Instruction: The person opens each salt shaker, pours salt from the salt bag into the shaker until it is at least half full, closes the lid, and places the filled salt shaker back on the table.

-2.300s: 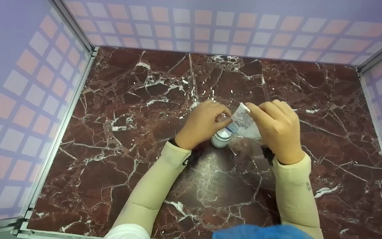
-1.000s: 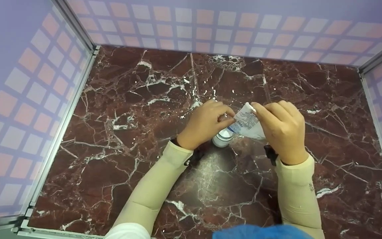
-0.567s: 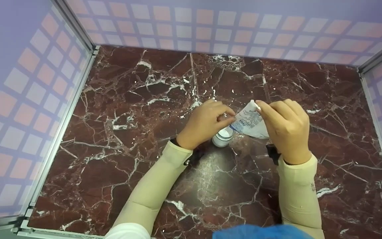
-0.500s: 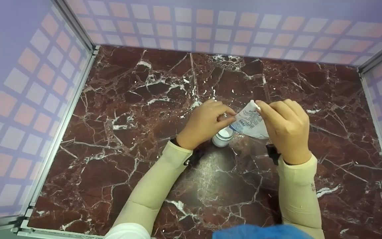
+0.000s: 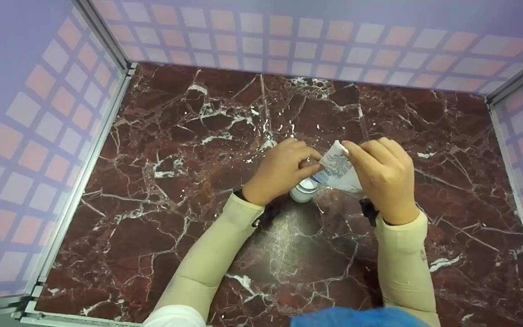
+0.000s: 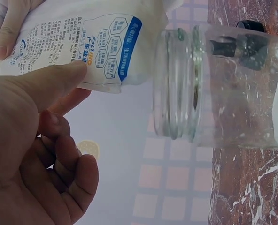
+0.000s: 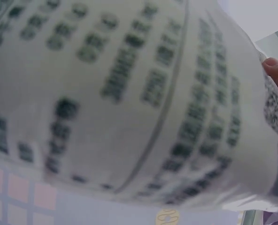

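A white printed plastic bag of salt (image 5: 339, 170) with a blue band is tilted over a glass jar (image 5: 303, 195). White salt (image 5: 307, 183) shows inside the jar. My left hand (image 5: 282, 169) pinches the bag between thumb and forefinger near its blue-banded end, the other fingers curled below, as the left wrist view shows. At the opposite end, my right hand (image 5: 384, 175) grips a raised corner of the bag. Close to the jar's mouth (image 6: 176, 84) in the left wrist view lies the bag's blue-banded end (image 6: 129, 49). The bag's printed side (image 7: 129, 117) nearly fills the right wrist view.
The jar stands on a dark red marbled tabletop (image 5: 175, 254). White specks (image 5: 288, 125) are scattered beyond the left hand. Checked panels (image 5: 288, 45) wall the table at the back and both sides, with metal rails (image 5: 100, 150) along the edges.
My right hand first drew to the right, stretching the bag out, then came back slightly left with its corner a little lower. The left hand and the jar have stayed almost in place.
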A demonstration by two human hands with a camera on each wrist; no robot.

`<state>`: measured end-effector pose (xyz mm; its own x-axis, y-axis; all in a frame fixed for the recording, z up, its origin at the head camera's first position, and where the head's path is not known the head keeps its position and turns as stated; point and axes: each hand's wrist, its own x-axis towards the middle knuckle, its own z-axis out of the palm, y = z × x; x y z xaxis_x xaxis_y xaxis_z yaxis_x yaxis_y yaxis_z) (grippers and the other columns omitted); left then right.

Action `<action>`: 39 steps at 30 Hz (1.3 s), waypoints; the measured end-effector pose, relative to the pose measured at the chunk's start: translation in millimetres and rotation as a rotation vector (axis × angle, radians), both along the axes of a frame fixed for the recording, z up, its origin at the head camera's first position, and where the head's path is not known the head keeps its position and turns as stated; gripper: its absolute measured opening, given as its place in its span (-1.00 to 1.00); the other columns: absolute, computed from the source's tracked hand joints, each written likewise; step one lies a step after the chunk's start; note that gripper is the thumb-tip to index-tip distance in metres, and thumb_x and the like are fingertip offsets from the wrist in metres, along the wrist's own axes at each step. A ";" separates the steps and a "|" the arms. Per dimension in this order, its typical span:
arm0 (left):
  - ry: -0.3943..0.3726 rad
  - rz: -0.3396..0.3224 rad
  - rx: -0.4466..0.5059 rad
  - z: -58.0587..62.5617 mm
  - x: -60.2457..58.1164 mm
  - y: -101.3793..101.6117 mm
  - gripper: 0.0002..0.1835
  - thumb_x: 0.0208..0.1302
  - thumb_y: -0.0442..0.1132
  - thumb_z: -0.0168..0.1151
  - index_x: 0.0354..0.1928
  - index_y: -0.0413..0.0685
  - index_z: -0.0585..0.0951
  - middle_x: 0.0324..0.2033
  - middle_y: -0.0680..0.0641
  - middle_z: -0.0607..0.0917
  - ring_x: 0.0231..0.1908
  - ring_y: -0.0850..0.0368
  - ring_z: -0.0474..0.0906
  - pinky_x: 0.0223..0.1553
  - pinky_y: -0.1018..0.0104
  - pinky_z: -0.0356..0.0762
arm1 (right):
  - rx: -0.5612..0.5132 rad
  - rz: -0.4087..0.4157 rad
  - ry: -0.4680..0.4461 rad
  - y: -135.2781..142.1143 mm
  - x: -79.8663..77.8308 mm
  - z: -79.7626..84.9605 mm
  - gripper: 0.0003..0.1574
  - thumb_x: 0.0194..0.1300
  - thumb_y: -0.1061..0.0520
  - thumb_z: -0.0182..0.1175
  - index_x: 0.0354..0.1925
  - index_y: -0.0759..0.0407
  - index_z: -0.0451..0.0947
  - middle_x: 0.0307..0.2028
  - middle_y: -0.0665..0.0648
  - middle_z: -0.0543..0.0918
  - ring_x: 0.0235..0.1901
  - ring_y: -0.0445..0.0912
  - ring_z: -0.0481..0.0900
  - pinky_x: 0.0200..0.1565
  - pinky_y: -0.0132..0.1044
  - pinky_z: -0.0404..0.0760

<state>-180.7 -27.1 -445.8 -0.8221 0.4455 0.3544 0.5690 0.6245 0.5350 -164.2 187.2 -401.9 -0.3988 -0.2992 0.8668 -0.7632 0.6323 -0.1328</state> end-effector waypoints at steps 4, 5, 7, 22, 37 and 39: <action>-0.012 -0.005 -0.014 -0.6 0.4 1.1 -0.75 0.37 0.05 0.36 -0.10 0.09 0.78 -0.40 0.11 0.65 -0.31 0.17 0.47 -0.26 0.31 0.46 | 0.004 -0.003 -0.012 1.1 -1.2 -0.6 -0.86 0.39 0.22 0.33 -0.15 0.20 0.80 -0.51 0.17 0.63 -0.55 0.10 0.39 -0.46 -0.09 0.31; -0.014 -0.004 -0.017 -0.6 0.3 1.2 -0.75 0.37 0.06 0.36 -0.10 0.10 0.78 -0.41 0.11 0.65 -0.31 0.17 0.46 -0.26 0.31 0.46 | 0.006 -0.001 -0.016 1.3 -1.7 -0.4 -0.86 0.39 0.22 0.33 -0.15 0.20 0.80 -0.51 0.17 0.63 -0.54 0.10 0.40 -0.45 -0.08 0.32; -0.014 -0.005 -0.016 -0.5 0.2 1.3 -0.75 0.38 0.05 0.35 -0.10 0.09 0.78 -0.40 0.11 0.65 -0.30 0.17 0.46 -0.26 0.30 0.46 | 0.012 0.004 -0.024 1.8 -2.7 0.3 -0.86 0.40 0.22 0.32 -0.14 0.20 0.80 -0.51 0.17 0.63 -0.54 0.10 0.40 -0.44 -0.08 0.33; -0.029 0.007 0.056 -0.8 -1.8 -0.7 -0.79 0.36 0.00 0.39 -0.13 0.06 0.75 -0.29 0.10 0.75 -0.27 0.16 0.52 -0.20 0.29 0.49 | 0.018 0.023 -0.037 1.9 -6.1 5.8 -0.87 0.36 0.22 0.36 -0.15 0.20 0.80 -0.51 0.15 0.63 -0.55 0.09 0.40 -0.44 -0.08 0.33; 0.007 0.015 0.024 0.9 0.3 -0.8 -0.87 0.36 -0.06 0.39 -0.20 0.07 0.77 -0.39 0.13 0.68 -0.29 0.17 0.51 -0.23 0.32 0.49 | 0.014 0.030 -0.012 0.3 -1.5 4.9 -0.85 0.39 0.20 0.33 -0.15 0.22 0.80 -0.52 0.16 0.62 -0.56 0.09 0.38 -0.46 -0.10 0.31; 0.015 0.009 0.027 0.9 0.5 -0.7 -0.87 0.36 -0.07 0.39 -0.20 0.07 0.77 -0.38 0.12 0.69 -0.29 0.16 0.51 -0.22 0.32 0.48 | 0.015 0.025 -0.010 1.2 -1.5 5.3 -0.86 0.39 0.20 0.34 -0.14 0.21 0.79 -0.52 0.16 0.61 -0.55 0.09 0.39 -0.45 -0.10 0.32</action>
<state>-180.2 -27.8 -444.8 -0.8205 0.4283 0.3786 0.5716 0.6146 0.5436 -165.7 188.4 -396.6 -0.3999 -0.3225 0.8580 -0.7776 0.6149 -0.1313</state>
